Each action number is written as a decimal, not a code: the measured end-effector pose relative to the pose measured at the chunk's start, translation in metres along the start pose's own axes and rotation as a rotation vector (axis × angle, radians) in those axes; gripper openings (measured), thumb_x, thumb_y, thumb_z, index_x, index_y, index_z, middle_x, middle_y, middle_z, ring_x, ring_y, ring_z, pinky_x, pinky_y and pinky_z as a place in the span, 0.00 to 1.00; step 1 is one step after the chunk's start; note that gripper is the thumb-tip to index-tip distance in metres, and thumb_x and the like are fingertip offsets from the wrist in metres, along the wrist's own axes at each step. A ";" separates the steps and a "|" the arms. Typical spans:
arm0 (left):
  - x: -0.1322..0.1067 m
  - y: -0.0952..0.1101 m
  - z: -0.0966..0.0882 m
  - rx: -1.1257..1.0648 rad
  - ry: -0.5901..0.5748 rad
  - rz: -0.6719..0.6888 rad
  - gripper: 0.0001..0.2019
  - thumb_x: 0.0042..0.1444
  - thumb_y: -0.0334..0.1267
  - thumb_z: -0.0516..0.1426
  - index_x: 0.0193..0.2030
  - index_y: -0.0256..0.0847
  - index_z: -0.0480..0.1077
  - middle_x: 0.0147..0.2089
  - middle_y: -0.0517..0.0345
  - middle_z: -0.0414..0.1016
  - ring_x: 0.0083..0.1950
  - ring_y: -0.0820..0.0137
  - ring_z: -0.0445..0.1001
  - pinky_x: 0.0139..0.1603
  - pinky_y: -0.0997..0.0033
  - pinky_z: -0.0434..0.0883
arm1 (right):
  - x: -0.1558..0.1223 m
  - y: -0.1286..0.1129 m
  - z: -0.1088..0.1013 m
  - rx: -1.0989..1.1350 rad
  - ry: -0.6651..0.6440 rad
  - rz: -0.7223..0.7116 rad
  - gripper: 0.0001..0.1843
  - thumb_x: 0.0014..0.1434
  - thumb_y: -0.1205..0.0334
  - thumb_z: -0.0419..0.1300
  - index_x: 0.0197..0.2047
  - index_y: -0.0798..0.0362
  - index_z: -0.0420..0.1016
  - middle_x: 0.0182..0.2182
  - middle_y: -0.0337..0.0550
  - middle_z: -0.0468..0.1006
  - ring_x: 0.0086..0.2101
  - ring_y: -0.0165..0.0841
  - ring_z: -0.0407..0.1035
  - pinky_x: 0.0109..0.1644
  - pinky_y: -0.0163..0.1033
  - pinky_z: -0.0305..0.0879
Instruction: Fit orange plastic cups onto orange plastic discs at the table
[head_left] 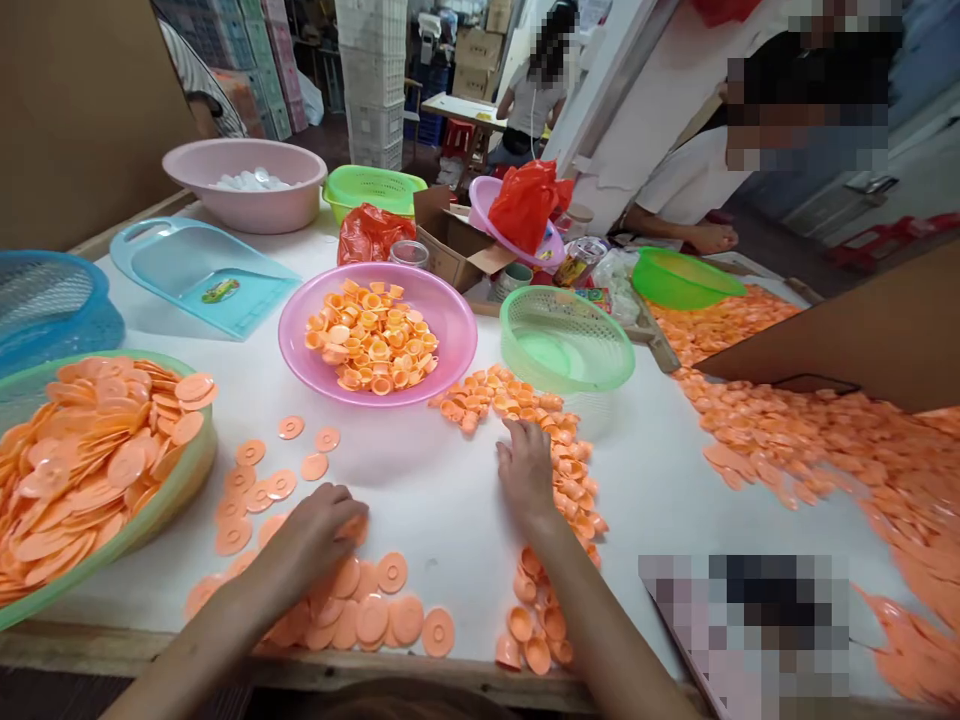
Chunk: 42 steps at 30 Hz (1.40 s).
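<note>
The orange discs [407, 620] lay loose and overlapping at the near edge of the counter [435, 480], with more scattered toward the pink bowl [457, 345] and a heap in the green basket [180, 495] at the left. The small orange cups [574, 485] lay in a curved band along the right side of the work space, and others were piled inside the bowl.

The discs looked thin, light and fairly stiff, probably smooth enough to slide over one another; the rim seemed the best place to take hold. The cups looked just as light, likely firm and apt to roll, and were perhaps easiest to pinch by the lip.

The left hand [326, 515] was palm-down among the discs, its fingers bent and close together, with a disc at the fingertips — whether pinched or merely touched, I could not tell. The right hand [529, 465] was just beside the cups, its fingers curled, the forefinger reaching toward the band — how far they were open, or whether they held a cup, was hidden.
</note>
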<state>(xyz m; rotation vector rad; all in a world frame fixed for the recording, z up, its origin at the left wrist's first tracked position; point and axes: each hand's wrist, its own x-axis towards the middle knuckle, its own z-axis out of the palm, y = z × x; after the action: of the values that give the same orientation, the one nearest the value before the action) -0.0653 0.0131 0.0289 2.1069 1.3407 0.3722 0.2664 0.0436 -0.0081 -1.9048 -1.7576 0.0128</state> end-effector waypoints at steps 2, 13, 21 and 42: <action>-0.005 -0.002 0.027 0.044 -0.009 -0.025 0.15 0.48 0.27 0.52 0.39 0.45 0.76 0.37 0.56 0.72 0.40 0.66 0.71 0.40 0.68 0.67 | -0.001 -0.001 0.004 -0.011 0.021 0.012 0.17 0.58 0.71 0.53 0.49 0.55 0.72 0.51 0.57 0.67 0.52 0.47 0.60 0.55 0.57 0.61; 0.058 0.050 0.071 -0.127 0.051 0.137 0.18 0.53 0.32 0.58 0.53 0.44 0.69 0.47 0.51 0.68 0.48 0.63 0.67 0.46 0.64 0.69 | -0.031 -0.043 -0.010 0.263 -0.110 0.092 0.14 0.60 0.65 0.56 0.50 0.54 0.69 0.43 0.49 0.70 0.39 0.37 0.69 0.44 0.44 0.69; 0.054 0.044 0.073 -0.185 0.060 0.111 0.14 0.48 0.27 0.57 0.41 0.43 0.74 0.43 0.53 0.68 0.46 0.63 0.66 0.47 0.61 0.69 | -0.024 -0.042 -0.002 0.376 -0.221 0.148 0.10 0.56 0.69 0.55 0.42 0.53 0.73 0.36 0.45 0.75 0.36 0.36 0.71 0.42 0.42 0.69; 0.050 0.036 0.081 -0.314 0.153 0.091 0.08 0.49 0.29 0.60 0.37 0.43 0.75 0.41 0.55 0.69 0.44 0.65 0.69 0.45 0.64 0.70 | -0.059 -0.085 -0.010 0.245 -0.365 -0.208 0.12 0.61 0.75 0.54 0.31 0.52 0.71 0.31 0.40 0.67 0.34 0.32 0.64 0.35 0.35 0.62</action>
<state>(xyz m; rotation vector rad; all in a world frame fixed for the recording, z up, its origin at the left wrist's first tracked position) 0.0263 0.0194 -0.0152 1.9090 1.1838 0.7454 0.1834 -0.0144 0.0130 -1.6093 -2.0749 0.5054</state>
